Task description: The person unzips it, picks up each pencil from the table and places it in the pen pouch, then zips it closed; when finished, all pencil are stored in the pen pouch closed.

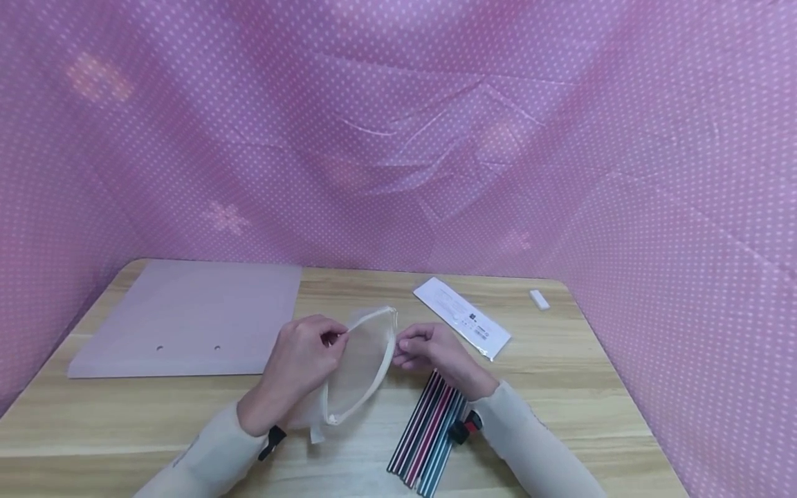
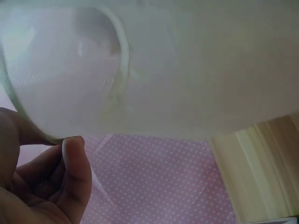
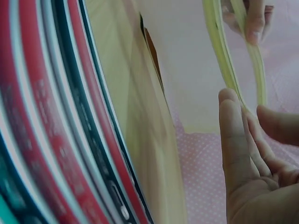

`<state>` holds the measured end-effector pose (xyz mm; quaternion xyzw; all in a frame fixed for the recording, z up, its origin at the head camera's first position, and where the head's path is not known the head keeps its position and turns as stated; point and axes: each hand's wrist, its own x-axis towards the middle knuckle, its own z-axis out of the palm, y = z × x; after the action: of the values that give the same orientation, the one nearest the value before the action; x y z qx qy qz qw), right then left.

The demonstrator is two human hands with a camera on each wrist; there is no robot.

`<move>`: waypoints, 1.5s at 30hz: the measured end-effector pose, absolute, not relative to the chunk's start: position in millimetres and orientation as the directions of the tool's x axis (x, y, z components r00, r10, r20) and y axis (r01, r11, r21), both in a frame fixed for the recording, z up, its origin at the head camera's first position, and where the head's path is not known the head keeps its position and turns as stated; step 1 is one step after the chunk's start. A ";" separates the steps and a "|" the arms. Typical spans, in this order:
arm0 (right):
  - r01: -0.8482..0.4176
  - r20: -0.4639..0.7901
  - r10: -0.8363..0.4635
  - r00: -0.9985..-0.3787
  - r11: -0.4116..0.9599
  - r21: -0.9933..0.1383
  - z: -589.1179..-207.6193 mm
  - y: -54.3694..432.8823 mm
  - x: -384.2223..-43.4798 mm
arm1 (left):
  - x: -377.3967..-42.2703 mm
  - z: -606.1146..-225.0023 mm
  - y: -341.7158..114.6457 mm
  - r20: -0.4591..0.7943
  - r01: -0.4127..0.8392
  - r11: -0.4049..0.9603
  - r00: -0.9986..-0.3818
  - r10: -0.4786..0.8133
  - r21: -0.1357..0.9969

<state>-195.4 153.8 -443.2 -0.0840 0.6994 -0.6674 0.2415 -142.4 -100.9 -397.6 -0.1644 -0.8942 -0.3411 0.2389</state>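
Note:
A translucent zip pouch (image 1: 361, 370) stands with its mouth spread wide between my hands, the pale zip edging bowed into an oval. My left hand (image 1: 309, 353) pinches one side of the mouth between thumb and fingers; the left wrist view shows the grip on the pouch (image 2: 187, 84) closely. At the opposite side, my right hand (image 1: 438, 351) has its fingers against the edging. In the right wrist view the right thumb (image 3: 282, 125) is apart from the fingers. Beneath the right wrist lies a row of striped pencils (image 1: 429, 432) in dark, red and teal.
A large pale board or folder (image 1: 205, 311) with two small holes covers the table's left back. Behind my right hand lies a white packet (image 1: 463, 317) with printing and a barcode. A small white block (image 1: 539, 299) is at the back right. Pink dotted cloth (image 1: 398, 138) surrounds the wooden table (image 1: 579, 387).

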 end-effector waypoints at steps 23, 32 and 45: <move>-0.467 -0.203 -0.832 -0.517 0.472 -0.747 -444.3 186.0 -190.0 | -145.8 -404.8 -104.5 0.490 0.392 0.763 -0.864 0.114 0.514; -0.519 -0.239 -0.831 -0.502 0.510 -0.686 -451.4 189.8 -194.9 | -147.8 -405.0 -104.1 0.484 0.388 0.763 -0.868 0.114 0.516; -0.583 -0.244 -0.833 -0.497 0.529 -0.617 -451.5 189.8 -196.2 | -147.6 -403.5 -103.3 0.453 0.369 0.757 -0.885 0.108 0.539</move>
<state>-196.2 189.8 -451.5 -0.4250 0.8328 -0.2345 0.2660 -147.6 -103.3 -403.5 -0.1303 -0.9154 -0.3233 0.2013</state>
